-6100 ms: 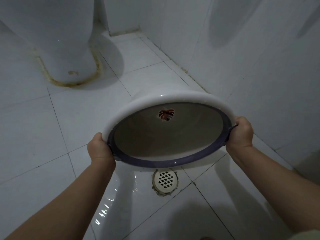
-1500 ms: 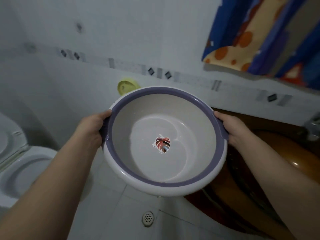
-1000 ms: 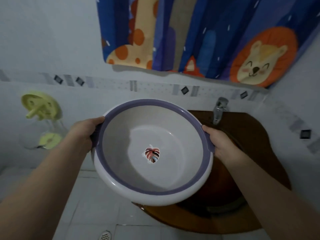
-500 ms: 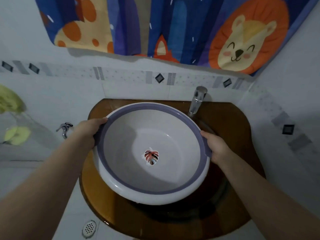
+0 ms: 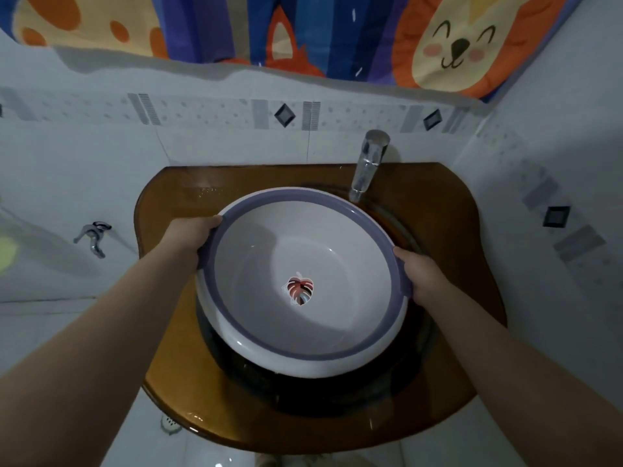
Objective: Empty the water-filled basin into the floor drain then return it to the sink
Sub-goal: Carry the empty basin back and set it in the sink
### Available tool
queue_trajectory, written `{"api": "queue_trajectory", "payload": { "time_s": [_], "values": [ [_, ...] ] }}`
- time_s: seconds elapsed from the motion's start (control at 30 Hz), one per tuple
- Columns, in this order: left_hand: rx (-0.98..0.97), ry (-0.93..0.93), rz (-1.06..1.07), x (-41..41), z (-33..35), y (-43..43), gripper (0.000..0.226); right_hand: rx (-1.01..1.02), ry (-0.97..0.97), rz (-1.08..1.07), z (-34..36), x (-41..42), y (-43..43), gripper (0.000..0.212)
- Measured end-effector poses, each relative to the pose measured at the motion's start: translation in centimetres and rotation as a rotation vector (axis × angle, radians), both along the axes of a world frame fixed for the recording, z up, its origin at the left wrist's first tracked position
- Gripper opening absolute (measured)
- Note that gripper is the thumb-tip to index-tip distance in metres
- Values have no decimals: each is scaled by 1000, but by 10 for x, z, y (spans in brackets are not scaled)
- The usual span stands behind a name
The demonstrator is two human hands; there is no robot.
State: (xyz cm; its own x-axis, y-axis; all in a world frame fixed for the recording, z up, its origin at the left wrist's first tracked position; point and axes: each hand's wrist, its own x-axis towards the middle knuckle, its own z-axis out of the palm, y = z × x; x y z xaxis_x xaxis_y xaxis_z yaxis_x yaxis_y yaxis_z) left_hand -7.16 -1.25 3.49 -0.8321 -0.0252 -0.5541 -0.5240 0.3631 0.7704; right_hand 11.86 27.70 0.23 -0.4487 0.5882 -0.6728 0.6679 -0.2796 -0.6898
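My left hand (image 5: pixel 194 235) is wrapped over the purple rim on its side, thumb on top, fingers curled under out of view. My right hand (image 5: pixel 419 273) is clamped the same way on the opposite edge. Between them the basin (image 5: pixel 269 251) sits level, mouth up, looking empty down to the leaf sticker (image 5: pixel 300 291) on its bottom, though I can't rule out a film of water. It hangs over the dark bowl of the sink (image 5: pixel 337 396), set in the brown counter (image 5: pixel 448 203); whether its base touches yet I can't tell. The job now, I reckon, is to lower it straight and evenly, both sides together, so it seats in the hollow rather than perching on one edge. The far rim is close to the tap (image 5: pixel 369 163), so I'd keep it clear of the spout. Let go only once it feels settled. The floor drain (image 5: pixel 170 424) peeks out below the counter's front edge.
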Motion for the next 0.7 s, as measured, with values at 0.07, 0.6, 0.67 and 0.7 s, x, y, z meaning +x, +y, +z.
{"api": "queue_trajectory", "payload": {
  "time_s": [0.07, 0.6, 0.67, 0.7],
  "values": [
    [-21, -2, -23, 4, -5, 9, 26, 80, -121, 16, 0, -3, 5, 48],
    [-427, 195, -508, -1, -49, 35, 22, 337, -298, 156, -8, 2, 9, 41],
    [-462, 266, -557, -7, -49, 38, 17, 282, -306, 149, -10, 6, 6, 38],
    [-464, 287, -566, -9, -48, 40, 16, 244, -311, 144, -11, 8, 5, 37]
  ]
}}
